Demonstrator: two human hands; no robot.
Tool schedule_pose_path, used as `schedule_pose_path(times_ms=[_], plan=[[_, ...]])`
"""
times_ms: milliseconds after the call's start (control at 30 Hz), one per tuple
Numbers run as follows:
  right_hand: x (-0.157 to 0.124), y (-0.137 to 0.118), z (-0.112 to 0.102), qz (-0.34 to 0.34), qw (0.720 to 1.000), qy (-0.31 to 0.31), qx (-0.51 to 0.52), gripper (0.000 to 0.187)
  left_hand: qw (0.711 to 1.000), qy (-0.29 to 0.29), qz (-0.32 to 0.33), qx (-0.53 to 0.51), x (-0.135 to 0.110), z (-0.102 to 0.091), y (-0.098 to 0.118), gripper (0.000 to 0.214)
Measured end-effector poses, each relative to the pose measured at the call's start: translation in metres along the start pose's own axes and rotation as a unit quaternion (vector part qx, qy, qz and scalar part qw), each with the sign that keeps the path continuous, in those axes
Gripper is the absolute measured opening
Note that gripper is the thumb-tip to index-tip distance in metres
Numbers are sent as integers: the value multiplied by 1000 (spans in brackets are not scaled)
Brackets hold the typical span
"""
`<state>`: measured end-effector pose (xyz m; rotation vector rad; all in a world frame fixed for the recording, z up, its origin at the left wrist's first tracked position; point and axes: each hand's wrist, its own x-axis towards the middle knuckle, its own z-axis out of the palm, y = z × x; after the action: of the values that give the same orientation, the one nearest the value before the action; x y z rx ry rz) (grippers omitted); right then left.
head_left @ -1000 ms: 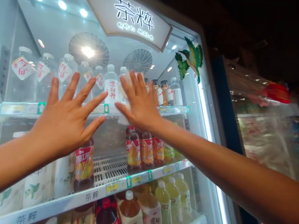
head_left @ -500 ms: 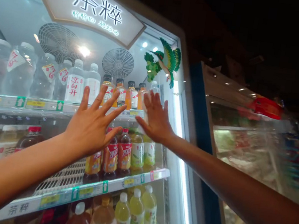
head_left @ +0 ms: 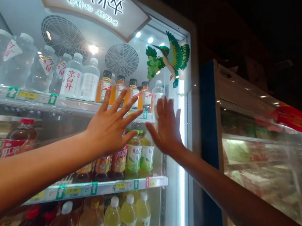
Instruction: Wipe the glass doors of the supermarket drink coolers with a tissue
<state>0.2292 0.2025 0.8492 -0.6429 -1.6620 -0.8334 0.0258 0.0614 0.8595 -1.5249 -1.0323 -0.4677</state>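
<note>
My left hand is raised before the glass front of a lit drinks fridge, palm toward it and fingers spread. To its right, my right hand is also held up toward the glass, empty, its thumb apart from the fingers. I cannot tell whether either palm touches the pane. Behind my left fingers stand orange drink bottles with black caps. A clear bottle is partly hidden by my right hand. Green tea bottles show below, between the hands.
Water bottles line the upper shelf, and yellow-green drinks stand lower down. A bird sticker is near the fridge's upper right corner. Another glass-fronted cooler stands to the right, with a red object near its top.
Both hands have shifted to the right in the view, the left one more, and they are closer together. The fridge appears slightly larger. My right fingers are less spread.
</note>
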Motion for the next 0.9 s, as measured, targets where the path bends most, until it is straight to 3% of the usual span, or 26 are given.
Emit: schedule_pose_path(times_ms=[67,200,267,400,567,767,900], plan=[[-6,5,-1,-26,1000,-14,-5,84,1000,3,6,-2,-5,0,-1,63],[-12,11,-4,49,999,-8,-5,79,1000,-3,-9,-6,-21,-3,-5,62],[-24,1,-3,35,999,5,0,81,1000,-8,-5,-3,-35,-6,-9,64],[-42,-33,3,-45,999,-1,-9,89,1000,-15,22,-1,-59,-13,-23,66],[-16,-69,8,46,998,34,-4,85,1000,-20,-1,4,-77,-21,-44,65],[-16,-148,6,-87,996,-6,0,95,996,-39,76,4,-120,-40,-89,63],[6,-200,9,-28,1000,7,-1,94,998,-53,37,6,-147,-59,-120,63]])
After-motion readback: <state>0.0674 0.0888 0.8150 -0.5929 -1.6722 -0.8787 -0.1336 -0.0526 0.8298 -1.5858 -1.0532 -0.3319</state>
